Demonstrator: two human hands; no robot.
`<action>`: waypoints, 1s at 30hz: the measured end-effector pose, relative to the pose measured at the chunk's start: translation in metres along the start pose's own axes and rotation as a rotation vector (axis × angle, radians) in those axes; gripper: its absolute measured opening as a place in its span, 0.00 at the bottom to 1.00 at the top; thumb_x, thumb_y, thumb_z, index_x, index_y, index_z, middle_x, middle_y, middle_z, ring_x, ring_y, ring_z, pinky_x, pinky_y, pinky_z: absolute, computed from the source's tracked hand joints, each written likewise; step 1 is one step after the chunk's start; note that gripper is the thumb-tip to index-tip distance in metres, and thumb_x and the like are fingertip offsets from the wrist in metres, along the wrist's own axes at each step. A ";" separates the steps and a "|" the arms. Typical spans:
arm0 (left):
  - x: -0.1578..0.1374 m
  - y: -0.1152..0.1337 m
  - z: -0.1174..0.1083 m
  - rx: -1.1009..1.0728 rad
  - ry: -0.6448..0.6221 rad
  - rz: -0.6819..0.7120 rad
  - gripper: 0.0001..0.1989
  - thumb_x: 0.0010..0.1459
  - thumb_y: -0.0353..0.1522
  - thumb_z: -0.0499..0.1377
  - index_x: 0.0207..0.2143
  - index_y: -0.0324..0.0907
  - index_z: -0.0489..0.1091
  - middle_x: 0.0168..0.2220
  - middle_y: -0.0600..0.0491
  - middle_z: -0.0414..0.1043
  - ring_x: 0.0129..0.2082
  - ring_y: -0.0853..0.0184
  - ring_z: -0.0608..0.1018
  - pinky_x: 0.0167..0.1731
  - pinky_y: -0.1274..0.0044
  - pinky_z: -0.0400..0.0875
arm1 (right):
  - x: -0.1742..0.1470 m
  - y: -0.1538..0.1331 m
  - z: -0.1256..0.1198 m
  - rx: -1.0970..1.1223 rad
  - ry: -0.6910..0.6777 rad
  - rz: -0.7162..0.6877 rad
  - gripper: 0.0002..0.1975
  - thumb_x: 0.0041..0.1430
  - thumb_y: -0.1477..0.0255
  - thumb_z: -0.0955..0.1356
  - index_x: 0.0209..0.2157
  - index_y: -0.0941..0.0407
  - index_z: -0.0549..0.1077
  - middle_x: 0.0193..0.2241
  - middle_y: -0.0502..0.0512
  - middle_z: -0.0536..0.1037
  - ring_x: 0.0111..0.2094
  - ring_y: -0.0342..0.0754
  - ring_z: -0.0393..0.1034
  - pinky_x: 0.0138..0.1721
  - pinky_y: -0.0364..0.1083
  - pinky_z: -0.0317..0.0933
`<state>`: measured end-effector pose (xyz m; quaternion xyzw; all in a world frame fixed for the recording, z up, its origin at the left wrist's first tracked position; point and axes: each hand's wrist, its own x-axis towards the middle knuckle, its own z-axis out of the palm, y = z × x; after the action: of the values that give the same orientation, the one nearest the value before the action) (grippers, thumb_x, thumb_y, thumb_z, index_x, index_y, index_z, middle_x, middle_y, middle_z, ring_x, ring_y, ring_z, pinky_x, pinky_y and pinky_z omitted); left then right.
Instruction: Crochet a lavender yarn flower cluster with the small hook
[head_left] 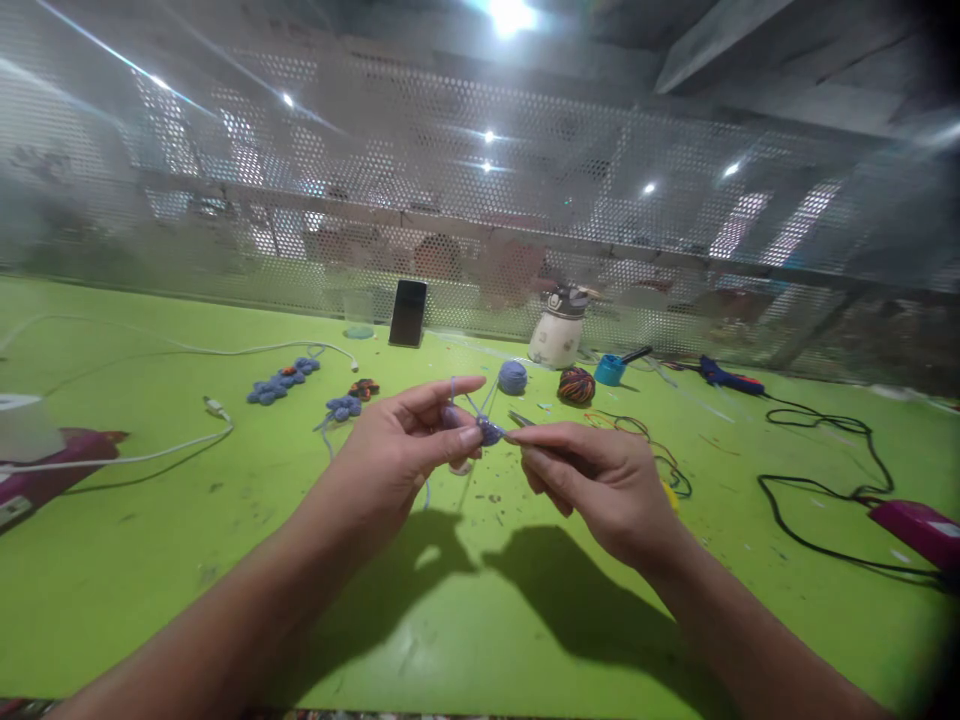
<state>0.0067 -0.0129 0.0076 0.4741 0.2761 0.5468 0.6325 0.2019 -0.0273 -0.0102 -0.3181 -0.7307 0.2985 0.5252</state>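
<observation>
My left hand (412,425) pinches a small blue-purple crochet piece (490,432) between thumb and fingers. A strand of the same yarn loops over its raised index finger. My right hand (592,470) is closed around a thin crochet hook (508,436), most of it hidden by the fingers, its tip at the crochet piece. Behind the hands sits a blue-purple yarn ball (513,377), with a dark multicoloured yarn ball (576,386) to its right. Crocheted blue flowers (283,382) lie in a row at the left, near a single blue flower (343,408).
A phone (408,313) leans upright at the back, near a clear cup (358,315). A white jar (557,330), a blue pot (610,370) and a blue glue gun (729,377) stand or lie right of it. Cables (817,485) and magenta boxes (919,532) occupy both sides.
</observation>
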 end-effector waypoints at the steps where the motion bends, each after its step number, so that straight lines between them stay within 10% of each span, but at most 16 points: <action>1: 0.000 0.000 0.000 -0.006 -0.001 -0.020 0.20 0.42 0.25 0.70 0.41 0.39 0.78 0.24 0.55 0.73 0.25 0.72 0.72 0.27 0.78 0.64 | -0.001 0.002 0.001 0.061 -0.010 0.046 0.09 0.59 0.74 0.69 0.40 0.53 0.80 0.19 0.47 0.71 0.17 0.37 0.59 0.17 0.40 0.53; 11: 0.003 -0.009 -0.001 0.010 0.015 -0.064 0.17 0.44 0.28 0.71 0.40 0.42 0.79 0.26 0.55 0.73 0.27 0.71 0.72 0.32 0.75 0.63 | 0.000 0.000 0.019 0.559 0.041 0.418 0.07 0.57 0.70 0.72 0.37 0.56 0.76 0.18 0.46 0.71 0.16 0.36 0.56 0.16 0.37 0.46; 17: 0.002 -0.015 0.001 0.031 0.038 -0.025 0.19 0.44 0.29 0.71 0.42 0.43 0.79 0.27 0.56 0.73 0.28 0.70 0.72 0.35 0.74 0.64 | 0.000 -0.004 0.021 0.535 0.050 0.445 0.19 0.59 0.70 0.70 0.53 0.51 0.73 0.19 0.45 0.70 0.17 0.36 0.56 0.18 0.39 0.47; 30: 0.000 -0.015 0.005 0.017 0.091 -0.032 0.20 0.44 0.27 0.70 0.43 0.41 0.78 0.26 0.56 0.72 0.27 0.73 0.71 0.32 0.78 0.64 | 0.002 -0.009 0.020 0.546 0.057 0.503 0.18 0.54 0.70 0.71 0.48 0.54 0.77 0.18 0.45 0.69 0.16 0.35 0.56 0.18 0.39 0.46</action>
<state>0.0171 -0.0132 -0.0039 0.4494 0.3168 0.5554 0.6239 0.1805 -0.0336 -0.0074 -0.3440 -0.5082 0.5931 0.5212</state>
